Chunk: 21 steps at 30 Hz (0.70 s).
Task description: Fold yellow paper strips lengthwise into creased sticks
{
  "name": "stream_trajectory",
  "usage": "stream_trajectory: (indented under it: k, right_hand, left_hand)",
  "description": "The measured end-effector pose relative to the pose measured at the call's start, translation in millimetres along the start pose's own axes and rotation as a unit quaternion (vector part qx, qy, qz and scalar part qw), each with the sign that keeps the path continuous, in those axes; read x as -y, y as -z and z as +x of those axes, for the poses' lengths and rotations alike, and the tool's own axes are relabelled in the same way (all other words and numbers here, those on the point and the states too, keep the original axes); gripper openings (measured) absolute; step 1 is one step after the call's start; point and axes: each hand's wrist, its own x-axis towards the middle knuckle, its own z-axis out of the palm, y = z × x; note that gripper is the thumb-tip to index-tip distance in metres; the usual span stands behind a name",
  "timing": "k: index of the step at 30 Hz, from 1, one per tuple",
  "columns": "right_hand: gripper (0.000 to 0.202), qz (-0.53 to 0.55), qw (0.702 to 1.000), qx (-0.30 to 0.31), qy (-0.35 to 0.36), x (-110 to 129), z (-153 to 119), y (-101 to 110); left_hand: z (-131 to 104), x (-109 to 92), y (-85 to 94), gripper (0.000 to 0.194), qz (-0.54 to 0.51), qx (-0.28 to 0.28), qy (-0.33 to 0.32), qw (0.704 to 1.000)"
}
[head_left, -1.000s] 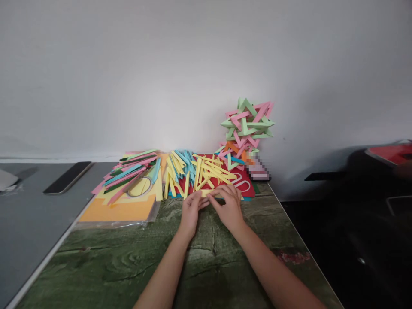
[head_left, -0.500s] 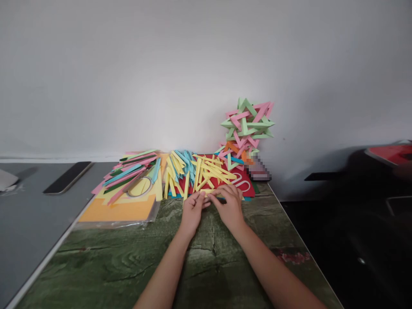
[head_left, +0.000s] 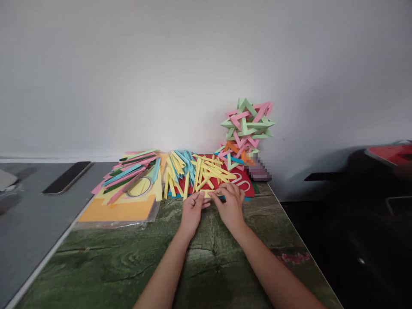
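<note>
Between my two hands is a short yellow paper strip (head_left: 206,194), held close above the front of the paper pile. My left hand (head_left: 192,210) pinches its left end with thumb and fingers. On the other end, the thumb and curled fingers of my right hand (head_left: 230,206) are closed; part of the strip is hidden behind them. Just beyond my fingers, loose yellow folded strips (head_left: 214,169) lie on a red sheet (head_left: 249,182). Blue folded strips (head_left: 189,165) sit beside them to the left. White scissor-like loops (head_left: 243,184) show on the red sheet behind my right hand.
An orange paper pack (head_left: 112,213) in clear plastic bears a heap of multicoloured strips (head_left: 135,171) at the left. Green and pink paper stars (head_left: 247,120) are stacked against the wall at the back right. A phone (head_left: 67,177) lies on the grey surface at far left.
My right thumb has shifted slightly to the right along the yellow strip, and the fingers have moved a little. My left hand has stayed almost still.
</note>
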Motion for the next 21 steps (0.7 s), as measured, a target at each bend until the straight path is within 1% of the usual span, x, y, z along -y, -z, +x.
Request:
stream_trajectory:
  k: [4, 8, 10, 12, 13, 14, 15, 16, 17, 18, 19, 20, 21]
  right_hand:
    - [0.02, 0.0, 1.0, 0.001, -0.004, 0, 0, -2]
    - [0.018, 0.015, 1.0, -0.018, 0.009, 0, 1, 0]
    - [0.015, 0.032, 0.998, -0.054, 0.027, 1, 0, 4]
    - [0.012, 0.056, 0.992, -0.106, 0.047, 3, -2, 7]
    - [0.013, 0.073, 0.988, -0.12, 0.056, 4, -4, 8]
    - [0.016, 0.096, 0.987, -0.117, 0.06, 4, -5, 8]
    - [0.021, 0.124, 0.986, -0.09, 0.058, 4, -6, 7]
    - [0.026, 0.159, 0.985, -0.047, 0.046, 3, -7, 4]
    - [0.03, 0.197, 0.98, -0.001, 0.012, 2, -7, 1]
    - [0.029, 0.239, 0.969, 0.054, -0.026, 1, -6, -2]
    - [0.027, 0.288, 0.95, 0.101, -0.07, -1, -5, -6]
    - [0.025, 0.337, 0.926, 0.134, -0.11, -3, -2, -9]
    - [0.024, 0.376, 0.903, 0.148, -0.144, -4, 0, -11]
  left_hand:
    - [0, 1, 0.9, 0.031, 0.003, 0.015, 0.0, 1.0]
    - [0, 3, 0.8, 0.029, 0.002, 0.042, -0.002, 0.999]
    - [0, 3, 0.3, 0.028, -0.008, 0.027, -0.002, 1.0]
    - [0, 2, -0.4, 0.027, -0.028, 0.002, -0.002, 1.0]
    - [0, 1, -0.7, 0.027, -0.041, -0.009, -0.002, 0.999]
    - [0, 0, -0.9, 0.028, -0.054, -0.017, -0.004, 0.998]
    - [0, -1, -1.1, 0.029, -0.067, -0.023, -0.008, 0.997]
    - [0, -2, -1.2, 0.03, -0.079, -0.025, -0.014, 0.997]
    - [0, -3, -1.3, 0.031, -0.087, -0.023, -0.019, 0.996]
    - [0, -3, -1.4, 0.032, -0.093, -0.02, -0.024, 0.995]
    - [0, -4, -1.4, 0.032, -0.098, -0.017, -0.028, 0.995]
    - [0, -4, -1.4, 0.033, -0.1, -0.015, -0.031, 0.994]
    - [0, -4, -1.4, 0.033, -0.098, -0.015, -0.032, 0.995]
